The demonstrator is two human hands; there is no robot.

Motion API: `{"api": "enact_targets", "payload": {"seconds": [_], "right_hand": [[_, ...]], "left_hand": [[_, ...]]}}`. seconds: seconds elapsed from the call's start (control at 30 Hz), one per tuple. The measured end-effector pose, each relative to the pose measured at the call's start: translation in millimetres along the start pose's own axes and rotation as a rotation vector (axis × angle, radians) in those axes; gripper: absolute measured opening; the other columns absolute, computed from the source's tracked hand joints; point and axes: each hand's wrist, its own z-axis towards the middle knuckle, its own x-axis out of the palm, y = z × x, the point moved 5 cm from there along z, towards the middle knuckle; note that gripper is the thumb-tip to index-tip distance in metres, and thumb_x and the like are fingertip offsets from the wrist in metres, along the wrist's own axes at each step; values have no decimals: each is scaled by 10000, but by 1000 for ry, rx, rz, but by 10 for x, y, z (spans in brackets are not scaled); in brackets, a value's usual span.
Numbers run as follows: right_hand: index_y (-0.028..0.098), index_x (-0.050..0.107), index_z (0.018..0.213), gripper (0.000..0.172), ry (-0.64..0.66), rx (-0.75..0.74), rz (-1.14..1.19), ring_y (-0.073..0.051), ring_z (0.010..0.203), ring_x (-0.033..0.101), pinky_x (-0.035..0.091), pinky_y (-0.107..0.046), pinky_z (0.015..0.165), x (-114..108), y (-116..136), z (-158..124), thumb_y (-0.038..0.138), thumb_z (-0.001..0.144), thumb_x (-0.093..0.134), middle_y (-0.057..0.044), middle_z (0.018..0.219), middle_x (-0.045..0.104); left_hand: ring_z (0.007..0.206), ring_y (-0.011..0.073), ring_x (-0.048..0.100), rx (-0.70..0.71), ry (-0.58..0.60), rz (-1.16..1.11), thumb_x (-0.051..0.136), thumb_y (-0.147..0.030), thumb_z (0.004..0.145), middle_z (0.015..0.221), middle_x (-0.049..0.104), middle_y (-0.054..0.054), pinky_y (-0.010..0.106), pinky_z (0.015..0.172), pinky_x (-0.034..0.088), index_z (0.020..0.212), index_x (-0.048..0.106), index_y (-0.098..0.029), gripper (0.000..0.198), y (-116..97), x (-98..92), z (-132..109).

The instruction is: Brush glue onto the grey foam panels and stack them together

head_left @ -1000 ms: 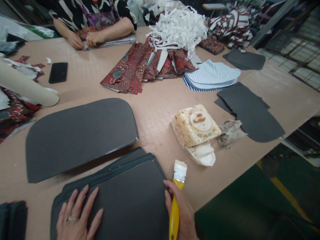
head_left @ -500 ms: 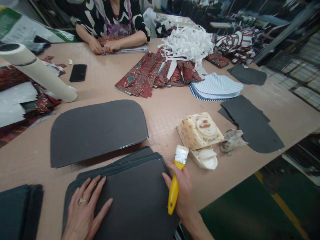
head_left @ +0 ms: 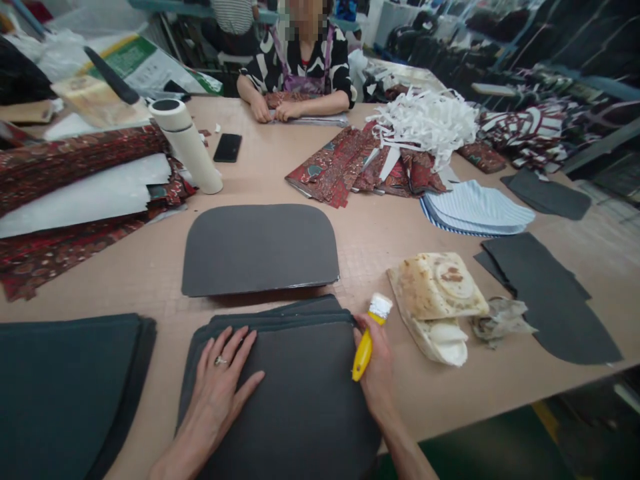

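My left hand [head_left: 223, 387] lies flat with fingers spread on the left part of a stack of dark grey panels [head_left: 300, 393]. At the stack's right edge is my right hand [head_left: 375, 360], closed around a yellow-handled paintbrush [head_left: 363, 353] whose pale bristles point up and away. Its fingertips meet the edge of the top panels. Just beyond the stack rests another dark grey panel pile [head_left: 260, 247] with rounded far corners. To the right of the brush sits a stained, cream-coloured plastic container [head_left: 430, 287] with white paste-like stuff at its near side.
More dark panels lie at left [head_left: 65, 387] and right [head_left: 555, 293]. Crumpled plastic [head_left: 500, 320] touches the container. Striped fabric pieces [head_left: 475, 207], patterned red fabric [head_left: 330, 167], white strips [head_left: 425, 123], a flask [head_left: 187, 147] and a phone [head_left: 228, 148] are farther off. A co-worker [head_left: 305, 73] sits opposite, handling fabric.
The view has swung left and up, so everything appears shifted right, with more of the left dark pile showing. My hands stay on the stack, the brush still in my right hand.
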Motion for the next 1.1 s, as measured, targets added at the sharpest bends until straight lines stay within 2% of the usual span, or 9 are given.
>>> {"api": "enact_targets", "payload": {"seconds": [0.13,0.27,0.33,0.47,0.57,0.73,0.83,1.0,1.1], "right_hand": [[208,559,1087,214,-99,-324,-164,-236,952,590,467,-430,836,22,333,-63,210,876,529,-91,1048,650],[202,526,1061,185,168,-538,-147,-225,1041,585,433,-461,941,329,561,-194,162,881,515,-96,1158,625],[188,513,1095,207,225,-555,-171,-241,1051,586,446,-476,926,404,536,-261,187,888,508,-113,1166,622],[161,498,1123,247,133,-497,-224,-278,1043,595,454,-526,898,391,465,-365,239,889,516,-154,1157,621],[169,520,1034,164,113,-504,-215,-280,1057,589,436,-542,924,480,676,-468,223,879,528,-154,1163,618],[170,538,1001,191,292,-607,-160,-256,1151,529,429,-462,986,827,1079,-598,165,820,598,-133,1197,599],[161,530,1014,190,231,-521,-228,-263,1122,547,439,-473,957,766,887,-538,196,835,585,-151,1214,587],[163,518,1051,192,59,-351,-347,-263,1066,576,405,-515,946,327,355,-422,282,905,481,-157,1190,602],[163,537,991,216,-77,-275,-379,-295,1027,578,427,-536,887,70,229,-395,352,897,491,-171,1150,615]], "left_hand": [[1290,301,348,-6,-5,-7,458,-406,884,1364,466,77,506,1049,285,1371,355,-237,525,15,-12,-36],[1296,291,336,-1,-6,2,465,-406,886,1374,460,73,489,1063,269,1374,348,-217,537,31,-10,-64],[1294,286,340,-5,-11,12,470,-399,886,1370,465,74,486,1060,268,1380,336,-201,549,43,-3,-81],[1304,294,328,-13,2,36,520,-375,865,1391,445,64,506,1060,246,1385,332,-227,572,46,22,-113],[1310,312,319,-2,0,48,551,-345,845,1407,425,48,525,1051,241,1363,374,-292,549,24,24,-128],[1306,333,318,-10,-39,51,537,-328,847,1393,442,71,541,1039,241,1337,426,-278,505,22,37,-131],[1303,339,317,-24,-43,47,535,-326,844,1382,453,79,546,1032,247,1334,433,-267,504,35,62,-119],[1310,325,314,-24,-37,17,511,-324,858,1385,451,69,540,1042,242,1330,436,-283,480,37,71,-109],[1306,323,327,-20,-49,-1,505,-332,860,1381,458,69,538,1039,253,1324,443,-288,470,42,57,-113]]}}
